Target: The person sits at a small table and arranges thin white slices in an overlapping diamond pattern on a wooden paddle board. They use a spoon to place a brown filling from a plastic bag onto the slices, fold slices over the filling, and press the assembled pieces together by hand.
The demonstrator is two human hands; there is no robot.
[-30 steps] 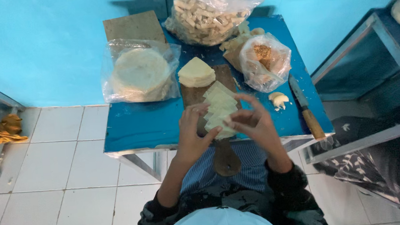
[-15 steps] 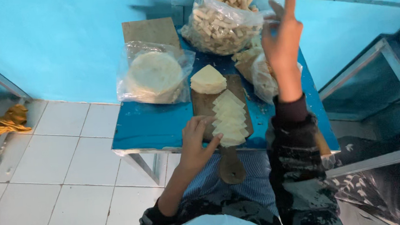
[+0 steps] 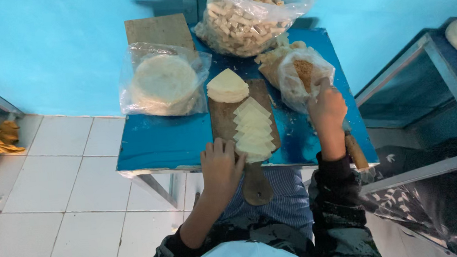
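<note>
My worktop [image 3: 169,144] is a small blue-topped table pushed against a turquoise wall [image 3: 45,45], with white floor tiles [image 3: 54,215] below its near edge. A wooden paddle-shaped cutting board [image 3: 222,118] lies on it, handle hanging over the front edge toward me, and on it a fanned row of pale dough triangles [image 3: 253,129] runs up to a stacked wedge of the same dough [image 3: 227,85]. My left hand [image 3: 220,165] rests flat with loose, spread fingers on the near end of the board, just touching the lowest triangle and gripping nothing. My right hand [image 3: 326,109] is curled against the small plastic bag of brown filling [image 3: 304,75]; a wooden handle [image 3: 356,150] shows just below my wrist (whether I am holding it I cannot tell). Further back sit a bag of round flat dough sheets [image 3: 164,84], a plain board [image 3: 159,32] and a big bag of rolled pastry sticks [image 3: 251,13]. A metal-framed shelf [image 3: 430,100] stands to my right.
</note>
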